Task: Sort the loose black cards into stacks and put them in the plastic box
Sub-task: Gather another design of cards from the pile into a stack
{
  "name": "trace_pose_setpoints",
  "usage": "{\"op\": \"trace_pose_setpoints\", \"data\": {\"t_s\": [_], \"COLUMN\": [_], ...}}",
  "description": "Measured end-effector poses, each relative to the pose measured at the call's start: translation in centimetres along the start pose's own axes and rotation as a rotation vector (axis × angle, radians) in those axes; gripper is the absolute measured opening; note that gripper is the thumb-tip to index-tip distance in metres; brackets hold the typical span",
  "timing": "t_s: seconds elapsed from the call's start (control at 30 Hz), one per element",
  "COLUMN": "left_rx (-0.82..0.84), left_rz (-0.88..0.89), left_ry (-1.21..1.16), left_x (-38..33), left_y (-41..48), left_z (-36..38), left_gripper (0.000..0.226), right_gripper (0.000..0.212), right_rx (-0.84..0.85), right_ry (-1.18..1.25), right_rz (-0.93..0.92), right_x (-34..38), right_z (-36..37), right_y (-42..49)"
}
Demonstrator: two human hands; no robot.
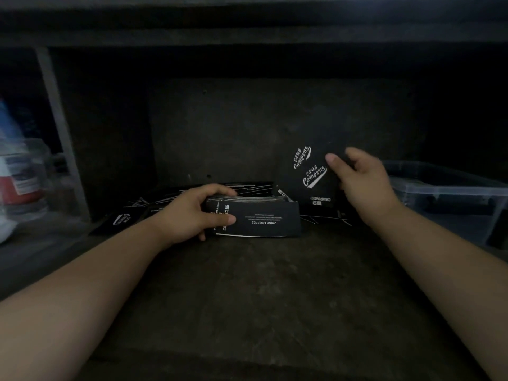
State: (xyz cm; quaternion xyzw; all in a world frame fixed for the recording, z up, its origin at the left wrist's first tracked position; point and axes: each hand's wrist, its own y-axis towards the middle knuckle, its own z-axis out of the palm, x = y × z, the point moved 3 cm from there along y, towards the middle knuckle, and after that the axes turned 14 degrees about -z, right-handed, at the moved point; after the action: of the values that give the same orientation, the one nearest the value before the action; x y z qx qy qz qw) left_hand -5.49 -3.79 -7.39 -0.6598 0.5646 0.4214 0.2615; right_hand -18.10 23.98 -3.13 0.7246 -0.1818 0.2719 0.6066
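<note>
Clear containers (pixel 24 171), one with a red label, crowd the far left behind a pale upright post (pixel 52 100). A clear plastic box (pixel 450 188) sits at the right edge of the dark table (pixel 247 284), just beyond the right hand (pixel 362 177). Loose black cards (pixel 170 199) lie scattered along the back wall behind both hands. A dark board overhangs the recess, while the near table is bare.

The left hand (pixel 189 213) grips a thick stack of cards (pixel 255 220) low over the table, its fingers (pixel 220 189) curled over the far edge and the thumb pressing the near face. The right hand pinches a few upright cards (pixel 310 177), thumb in front and the other fingers behind.
</note>
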Motion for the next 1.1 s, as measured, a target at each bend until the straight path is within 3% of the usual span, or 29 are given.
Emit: {"op": "trace_pose_setpoints", "data": {"t_s": [0.07,0.2,0.3,0.4,0.5,0.67,0.87,1.0,1.1], "left_rx": [0.008,0.01,0.006,0.005,0.012,0.016,0.012,0.007,-0.008], "left_rz": [-0.005,-0.005,-0.005,-0.006,-0.013,-0.024,-0.032,-0.015,-0.015], "left_ry": [-0.005,-0.005,0.001,0.01,0.007,0.004,0.007,-0.001,0.006], "left_x": [0.0,0.0,0.0,-0.1,-0.1,-0.2,-0.3,-0.4,-0.3], "left_y": [0.0,0.0,0.0,-0.1,-0.2,-0.2,-0.3,-0.3,-0.2], "left_z": [0.0,0.1,0.1,0.1,0.1,0.2,0.2,0.3,0.3], "left_gripper": [0.044,0.044,0.044,0.044,0.044,0.044,0.044,0.043,0.043], "right_gripper": [0.019,0.021,0.028,0.022,0.029,0.023,0.025,0.036,0.033], "right_rx": [-0.036,0.04,0.247,0.384,0.325,0.055,0.158,0.165,0.103], "right_ry": [0.215,0.349,0.226,0.0,0.01,0.229,0.337,0.4,0.442], "right_rz": [0.088,0.262,0.399,0.435,0.397,0.385,0.647,0.693,0.708], "right_x": [0.5,0.3,-1.2,-2.0,-1.6,-0.5,-0.3,-0.1,0.2], "right_z": [0.7,1.7,2.4,2.6,2.2,1.6,2.5,2.3,1.5], "right_y": [-0.3,-1.1,-2.2,-2.9,-2.2,-1.5,-2.5,-2.5,-2.2]}}
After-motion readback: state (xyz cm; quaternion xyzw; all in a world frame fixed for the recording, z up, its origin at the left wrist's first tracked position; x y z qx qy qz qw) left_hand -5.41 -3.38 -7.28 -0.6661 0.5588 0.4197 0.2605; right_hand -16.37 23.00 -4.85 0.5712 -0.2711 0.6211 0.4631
